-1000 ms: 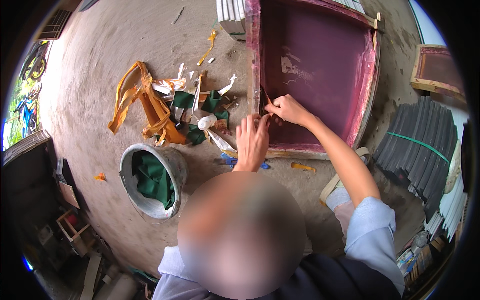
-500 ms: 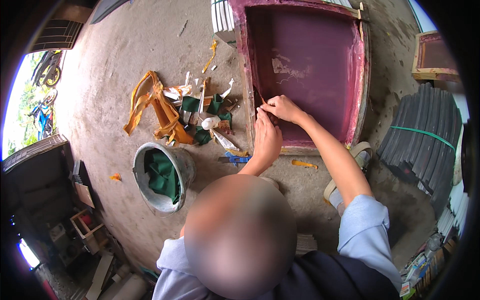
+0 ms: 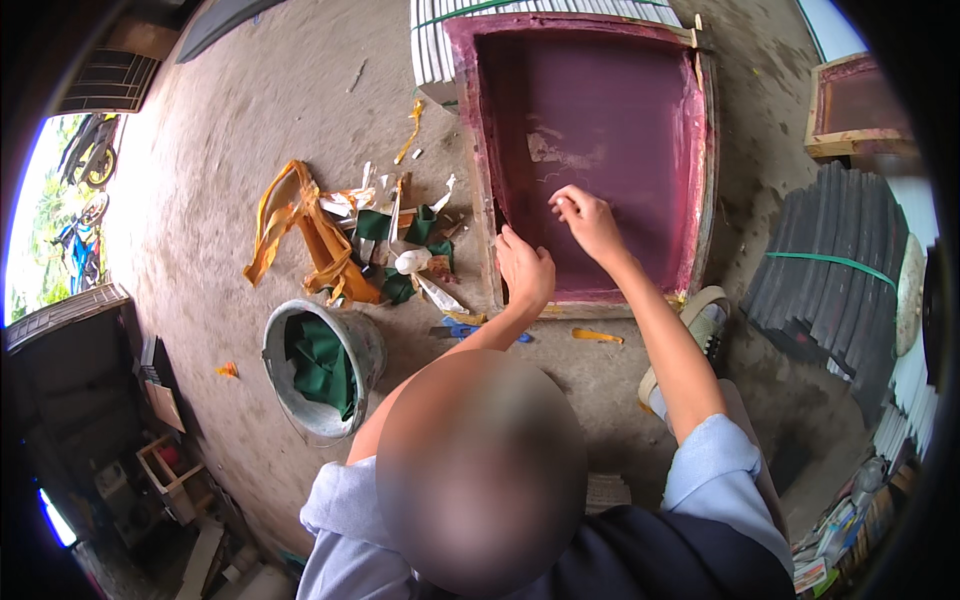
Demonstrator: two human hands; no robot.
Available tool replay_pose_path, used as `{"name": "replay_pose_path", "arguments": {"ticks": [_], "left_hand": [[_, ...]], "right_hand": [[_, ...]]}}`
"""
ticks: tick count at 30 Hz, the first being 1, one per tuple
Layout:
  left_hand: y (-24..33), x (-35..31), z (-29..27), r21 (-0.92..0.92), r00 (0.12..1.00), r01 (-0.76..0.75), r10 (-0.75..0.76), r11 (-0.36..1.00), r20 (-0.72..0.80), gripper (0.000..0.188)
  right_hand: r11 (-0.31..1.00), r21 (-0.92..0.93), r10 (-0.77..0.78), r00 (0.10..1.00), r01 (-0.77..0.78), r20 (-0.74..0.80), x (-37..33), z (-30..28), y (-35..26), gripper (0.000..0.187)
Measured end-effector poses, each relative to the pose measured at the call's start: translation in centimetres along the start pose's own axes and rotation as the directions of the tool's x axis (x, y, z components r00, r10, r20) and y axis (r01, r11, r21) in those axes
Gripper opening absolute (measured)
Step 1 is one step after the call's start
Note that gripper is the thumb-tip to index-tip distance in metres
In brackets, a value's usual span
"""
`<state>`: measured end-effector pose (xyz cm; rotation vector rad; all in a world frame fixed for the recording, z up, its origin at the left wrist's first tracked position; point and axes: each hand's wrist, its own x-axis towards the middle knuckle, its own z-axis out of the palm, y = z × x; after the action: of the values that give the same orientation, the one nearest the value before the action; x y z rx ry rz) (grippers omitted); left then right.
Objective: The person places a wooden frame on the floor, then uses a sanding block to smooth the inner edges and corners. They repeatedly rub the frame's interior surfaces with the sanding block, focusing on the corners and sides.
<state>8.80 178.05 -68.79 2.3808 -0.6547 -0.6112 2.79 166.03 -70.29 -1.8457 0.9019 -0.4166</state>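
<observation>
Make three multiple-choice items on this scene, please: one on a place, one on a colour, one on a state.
1. Where does the right hand rest?
A. on the mesh inside the maroon frame
B. in the bucket
C. on the black stack

2. What colour is the cloth in the metal bucket?
A. yellow
B. green
C. white

3. How does the left hand stand?
A. hangs free above the floor
B. holds a cup
C. rests at the frame's left edge

A: fingers lie on the mesh.
B: green folds fill it.
C: it sits on that rail.
</observation>
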Motion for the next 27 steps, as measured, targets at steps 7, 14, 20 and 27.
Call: {"name": "replay_pose_path", "arguments": {"ticks": [7,14,20,27], "left_hand": [[3.0,2.2,-1.3,0.147,0.907,0.368,-0.390,0.918,0.159,0.069],[2.9,3.5,-1.2,0.104,0.826,0.535,-0.545,0.838,0.144,0.068],[3.4,2.9,0.2,0.150,0.850,0.526,-0.518,0.837,-0.095,0.070],[5.6,3.2,-0.2,0.065,0.782,0.621,-0.623,0.781,0.009,0.063]], "right_hand": [[0.958,-0.286,-0.011,0.999,0.020,0.033,-0.8,1.1,-0.2,0.021],[0.939,-0.344,-0.028,0.999,0.031,0.015,-1.2,3.2,0.6,0.037],[0.928,-0.363,-0.078,0.997,0.082,0.025,-1.0,3.6,1.1,0.044],[0.893,-0.441,-0.142,0.987,0.094,-0.076,-1.2,4.0,1.4,0.027]]}}
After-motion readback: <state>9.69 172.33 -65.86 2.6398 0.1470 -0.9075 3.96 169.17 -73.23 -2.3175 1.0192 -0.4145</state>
